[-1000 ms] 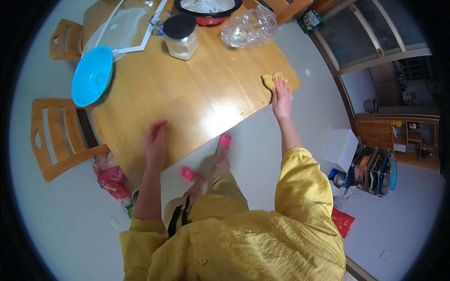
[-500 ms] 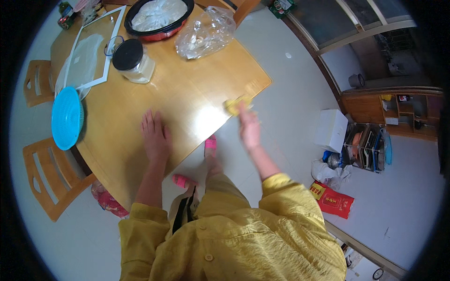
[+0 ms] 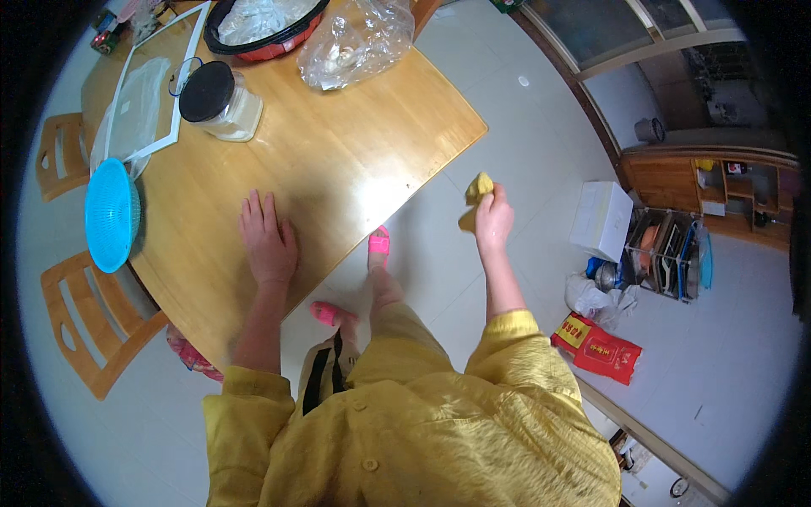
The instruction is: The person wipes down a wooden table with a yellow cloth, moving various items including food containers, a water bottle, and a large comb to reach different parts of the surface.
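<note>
My left hand (image 3: 269, 243) lies flat on the wooden table (image 3: 338, 160), palm down, with its fingers stretched out. Off to the right, past the table's edge and above the floor, my right hand (image 3: 494, 220) is closed around a yellow cloth (image 3: 478, 189). Bunched folds of the cloth stick out above the fist and on its left side. Some small specks show on the tabletop near the edge between the two hands.
A dark-lidded jar (image 3: 221, 103), a white frame (image 3: 173, 106), a blue basket (image 3: 112, 215), a clear plastic bag (image 3: 359, 46) and a red-and-black pan (image 3: 266, 52) are on the table. Wooden chairs (image 3: 97, 317) stand left. A white box (image 3: 601, 220) sits on the floor at right.
My right hand has carried the yellow cloth from the table's right edge outward to the right, over the floor. My left hand stays flat on the table.
</note>
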Motion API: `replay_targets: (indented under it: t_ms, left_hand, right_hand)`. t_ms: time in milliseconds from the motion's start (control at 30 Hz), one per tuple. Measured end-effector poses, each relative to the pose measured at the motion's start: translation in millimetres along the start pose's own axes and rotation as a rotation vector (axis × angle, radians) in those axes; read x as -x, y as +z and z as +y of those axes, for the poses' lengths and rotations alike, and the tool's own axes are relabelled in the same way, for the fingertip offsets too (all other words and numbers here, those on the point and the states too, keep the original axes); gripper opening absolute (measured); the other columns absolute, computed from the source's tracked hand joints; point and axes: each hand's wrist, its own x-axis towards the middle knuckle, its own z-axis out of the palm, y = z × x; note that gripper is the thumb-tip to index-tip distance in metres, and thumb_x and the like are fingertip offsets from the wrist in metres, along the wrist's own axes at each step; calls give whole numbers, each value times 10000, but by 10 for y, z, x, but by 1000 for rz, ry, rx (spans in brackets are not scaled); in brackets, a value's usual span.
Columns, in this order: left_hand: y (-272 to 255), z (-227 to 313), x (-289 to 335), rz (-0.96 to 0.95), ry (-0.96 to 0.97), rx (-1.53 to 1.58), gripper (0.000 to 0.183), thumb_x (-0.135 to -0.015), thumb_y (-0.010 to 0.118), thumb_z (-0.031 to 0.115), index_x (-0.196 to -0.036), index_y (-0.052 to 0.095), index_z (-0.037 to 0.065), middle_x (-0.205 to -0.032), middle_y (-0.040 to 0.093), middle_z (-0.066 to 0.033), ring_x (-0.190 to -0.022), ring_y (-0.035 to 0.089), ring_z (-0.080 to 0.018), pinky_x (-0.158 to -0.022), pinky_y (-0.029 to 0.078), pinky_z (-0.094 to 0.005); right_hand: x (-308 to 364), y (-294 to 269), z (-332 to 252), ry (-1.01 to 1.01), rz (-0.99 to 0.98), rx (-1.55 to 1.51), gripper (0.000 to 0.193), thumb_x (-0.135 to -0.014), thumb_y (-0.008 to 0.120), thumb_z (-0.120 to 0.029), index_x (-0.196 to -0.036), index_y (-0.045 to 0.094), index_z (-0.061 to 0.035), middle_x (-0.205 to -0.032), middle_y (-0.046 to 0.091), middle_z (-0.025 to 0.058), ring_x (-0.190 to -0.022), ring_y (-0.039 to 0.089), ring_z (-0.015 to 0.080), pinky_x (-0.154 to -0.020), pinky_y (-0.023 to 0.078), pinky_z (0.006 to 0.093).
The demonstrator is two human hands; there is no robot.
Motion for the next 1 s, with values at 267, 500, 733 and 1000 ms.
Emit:
replay_targets:
  t_ms: [267, 500, 733, 1000]
  left_hand:
    - [8, 13, -20, -17, 5, -28, 515, -886, 497, 194, -1369, 375, 64, -1454, 301, -193, -1337, 280, -373, -1096, 218, -485]
    - [-27, 39, -4, -11, 3, -35, 527, -897, 483, 212, -1392, 353, 86, -1469, 292, -159, -1361, 262, -324, -1112, 193, -458]
    - [-31, 33, 1, 1, -5, -68, 519, -894, 481, 208, -1387, 366, 94, -1468, 302, -140, -1365, 262, -304, -1118, 188, -437]
    - [-9, 35, 4, 19, -14, -74, 509, -886, 487, 219, -1367, 394, 82, -1463, 316, -132, -1362, 272, -298, -1118, 187, -434]
  right_hand:
    - [509, 149, -324, -598, -279, 246, 517, -855, 466, -167, -1365, 382, -166, -593, 600, 100, -561, 604, 280, -625, 500, 397]
    - [533, 258, -394, -655, -333, 471, 674, -796, 557, -232, -1429, 330, -185, -490, 557, 48, -424, 545, 216, -562, 471, 343]
    - [678, 235, -410, -674, -302, 496, 678, -783, 547, -201, -1425, 332, -168, -474, 536, 61, -403, 532, 225, -533, 473, 344]
    - [710, 257, -458, -654, -293, 573, 716, -756, 573, -213, -1427, 332, -135, -457, 526, 49, -386, 520, 207, -504, 460, 323]
